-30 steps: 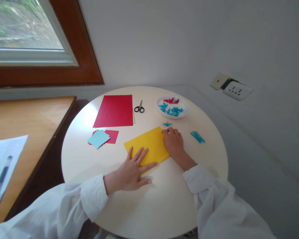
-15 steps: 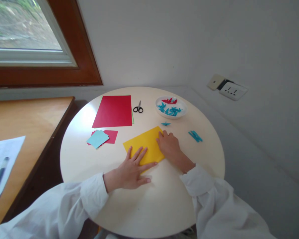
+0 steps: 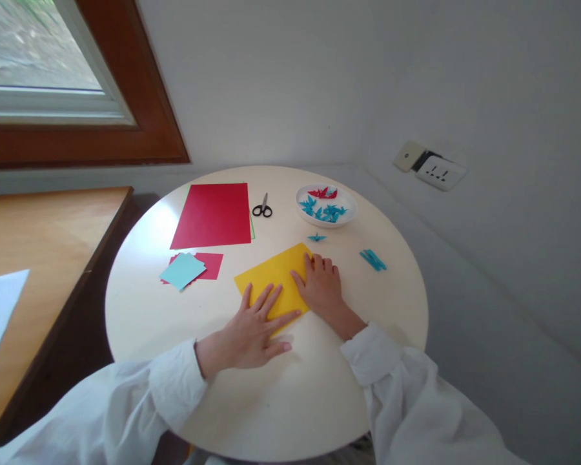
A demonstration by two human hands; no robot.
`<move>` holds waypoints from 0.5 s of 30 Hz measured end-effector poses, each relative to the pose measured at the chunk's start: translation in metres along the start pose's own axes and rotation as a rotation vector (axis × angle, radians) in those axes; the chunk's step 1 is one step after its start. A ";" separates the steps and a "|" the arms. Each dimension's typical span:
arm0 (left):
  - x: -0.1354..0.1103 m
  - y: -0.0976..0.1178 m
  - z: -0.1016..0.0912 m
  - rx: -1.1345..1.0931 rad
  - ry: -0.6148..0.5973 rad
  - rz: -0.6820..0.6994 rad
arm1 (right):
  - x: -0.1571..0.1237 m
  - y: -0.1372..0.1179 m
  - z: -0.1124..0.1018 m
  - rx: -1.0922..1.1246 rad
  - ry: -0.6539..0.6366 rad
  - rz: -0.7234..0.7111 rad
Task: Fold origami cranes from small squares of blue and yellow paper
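We've L hand (image 3: 248, 336) flat, spread wide on yellow paper (image 3: 278, 268), & R hand (image 3: 321, 287) curled at its R side nr loose blue crane (image 3: 317, 237), can't tell if pinching.

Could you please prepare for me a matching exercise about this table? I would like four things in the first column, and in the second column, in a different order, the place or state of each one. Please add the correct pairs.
Things
1. left hand
2. scissors
3. white dish
4. right hand

Places and states
A. at the right-hand end of the yellow paper
B. containing small blue and red paper figures
C. spread wide over the near left part of the yellow paper
D. lying between the large red sheet and the dish

Pairs: 1-C, 2-D, 3-B, 4-A
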State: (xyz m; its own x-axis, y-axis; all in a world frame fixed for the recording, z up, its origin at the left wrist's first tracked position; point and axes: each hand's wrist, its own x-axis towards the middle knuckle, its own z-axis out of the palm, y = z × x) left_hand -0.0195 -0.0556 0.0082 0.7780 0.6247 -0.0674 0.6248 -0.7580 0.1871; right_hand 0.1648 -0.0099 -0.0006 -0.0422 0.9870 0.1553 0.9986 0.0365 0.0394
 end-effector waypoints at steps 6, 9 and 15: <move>0.000 -0.001 0.001 -0.008 0.004 0.009 | 0.001 0.003 0.012 0.077 0.006 0.009; -0.001 -0.002 0.004 -0.020 0.004 0.004 | 0.003 0.005 0.019 0.092 -0.029 0.014; -0.001 -0.003 0.005 -0.025 0.034 0.025 | 0.005 0.006 0.022 0.097 -0.095 0.027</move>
State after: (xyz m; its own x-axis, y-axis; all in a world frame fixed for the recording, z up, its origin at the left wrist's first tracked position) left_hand -0.0217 -0.0549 0.0024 0.7902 0.6121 -0.0296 0.6034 -0.7686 0.2125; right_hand 0.1718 -0.0012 -0.0212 -0.0165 0.9980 0.0603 0.9980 0.0201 -0.0600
